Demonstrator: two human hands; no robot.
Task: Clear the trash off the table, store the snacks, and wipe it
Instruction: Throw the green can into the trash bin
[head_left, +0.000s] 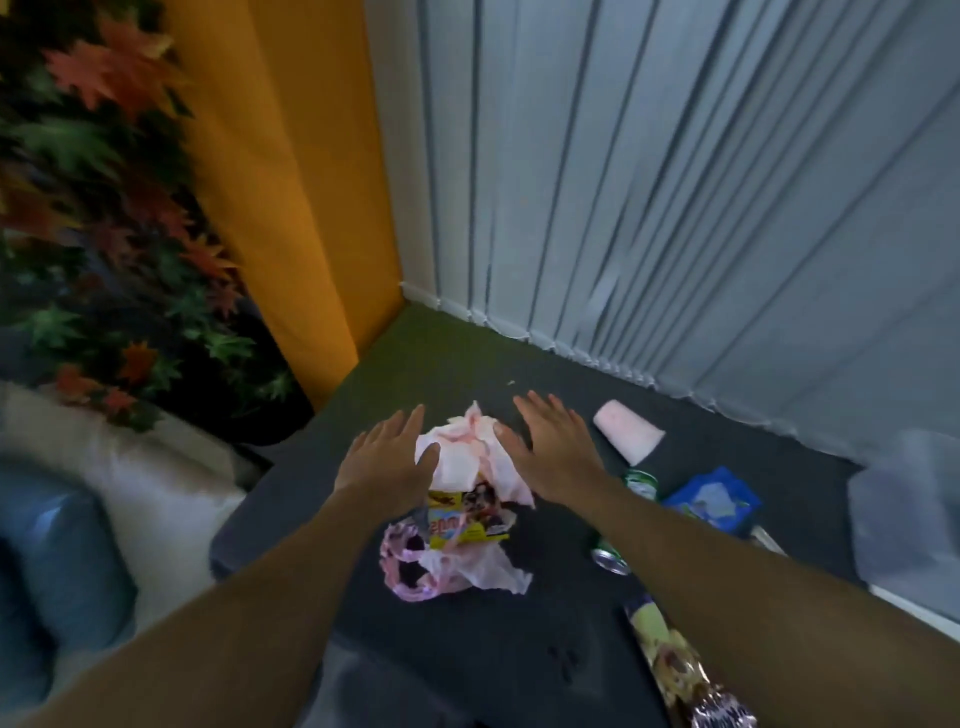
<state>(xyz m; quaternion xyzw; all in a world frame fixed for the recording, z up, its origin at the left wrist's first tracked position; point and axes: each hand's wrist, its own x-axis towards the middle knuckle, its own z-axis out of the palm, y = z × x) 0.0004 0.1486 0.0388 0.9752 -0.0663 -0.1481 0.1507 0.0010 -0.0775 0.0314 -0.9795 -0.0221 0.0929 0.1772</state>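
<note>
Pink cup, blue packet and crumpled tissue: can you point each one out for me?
pink cup (627, 437): head view, middle of its side as it lies tipped over.
blue packet (712, 500): head view, centre of its top face.
crumpled tissue (462, 457): head view, white middle of the wad.

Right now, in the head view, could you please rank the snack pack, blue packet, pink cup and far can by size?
1. snack pack, though nearest the camera
2. blue packet
3. pink cup, only slightly smaller
4. far can, partly behind the arm
</note>
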